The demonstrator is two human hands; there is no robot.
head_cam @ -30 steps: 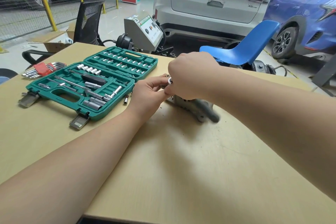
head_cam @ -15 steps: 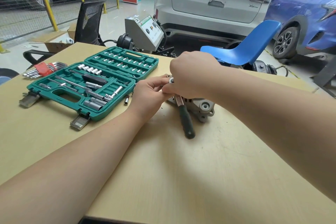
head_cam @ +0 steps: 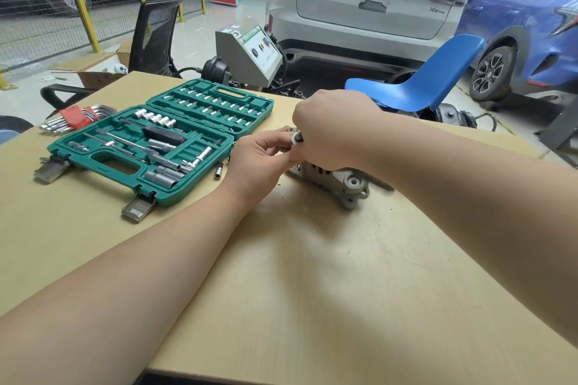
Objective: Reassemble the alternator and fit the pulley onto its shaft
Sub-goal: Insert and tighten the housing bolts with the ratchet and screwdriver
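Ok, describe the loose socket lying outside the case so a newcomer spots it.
Find the open green socket case on the table's left. Just off its right edge, before the left hand, lies one small socket, alone on bare wood.

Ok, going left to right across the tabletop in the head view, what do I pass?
Hex key set → green socket case → loose socket → left hand → right hand on the alternator.
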